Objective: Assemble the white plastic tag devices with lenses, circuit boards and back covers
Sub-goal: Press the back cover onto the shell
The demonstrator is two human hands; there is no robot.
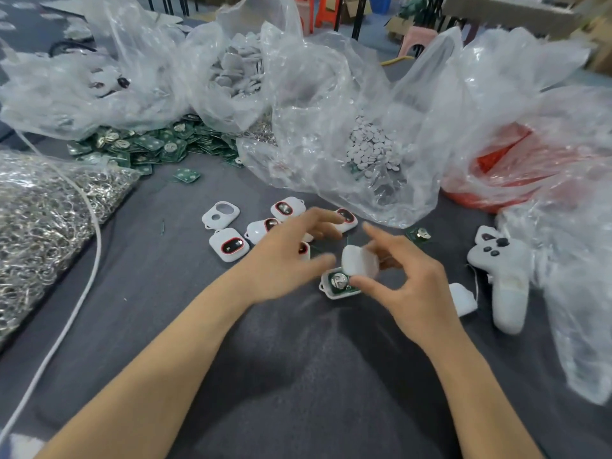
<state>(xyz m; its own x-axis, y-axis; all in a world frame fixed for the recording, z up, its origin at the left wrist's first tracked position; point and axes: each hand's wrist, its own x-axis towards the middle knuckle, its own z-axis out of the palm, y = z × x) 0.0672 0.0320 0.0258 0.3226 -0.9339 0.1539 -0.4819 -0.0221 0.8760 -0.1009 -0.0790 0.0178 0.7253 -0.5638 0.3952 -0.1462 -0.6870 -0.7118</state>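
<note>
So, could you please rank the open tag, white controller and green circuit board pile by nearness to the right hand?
1. Open tag, just under the thumb of the right hand.
2. White controller, to its right.
3. Green circuit board pile, far back left.

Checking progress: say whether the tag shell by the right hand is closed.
Open: the tag shell shows its green circuit board; the right hand pinches the white back cover over it, unseated.

The right hand pinches a white cover just above an open white tag that shows a green circuit board with a silver disc. The left hand, fingers spread, hovers over other white tags on the grey tabletop.
</note>
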